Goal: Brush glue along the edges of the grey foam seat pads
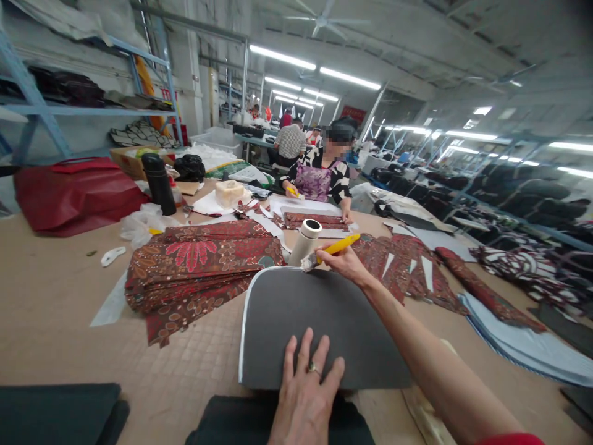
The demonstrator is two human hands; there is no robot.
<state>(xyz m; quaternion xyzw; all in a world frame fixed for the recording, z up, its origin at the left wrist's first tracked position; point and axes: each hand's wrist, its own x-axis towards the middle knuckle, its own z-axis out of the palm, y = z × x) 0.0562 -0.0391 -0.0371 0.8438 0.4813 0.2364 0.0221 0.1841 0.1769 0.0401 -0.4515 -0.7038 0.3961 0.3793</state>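
Observation:
A dark grey panel [319,309] with a rounded top lies in front of me, a white strip along its left and upper edge. Flat on its lower part rests my left hand [308,383], fingers spread, a ring on one of them. My right hand [345,259] grips a paintbrush [340,245] with a yellow handle, its whitish bristles at the panel's top edge. Just behind the brush stands a cream-coloured bottle [306,241]. To the left sits a stack of red-brown patterned fabric pieces [199,262]; more patterned pieces [407,266] lie to the right.
Across the table a co-worker [322,173] holds another yellow brush over patterned strips. A red bag [78,194] and a black flask [159,183] stand at the left. Light blue-white sheets [523,340] lie at the right, dark folded material [60,411] at the front left.

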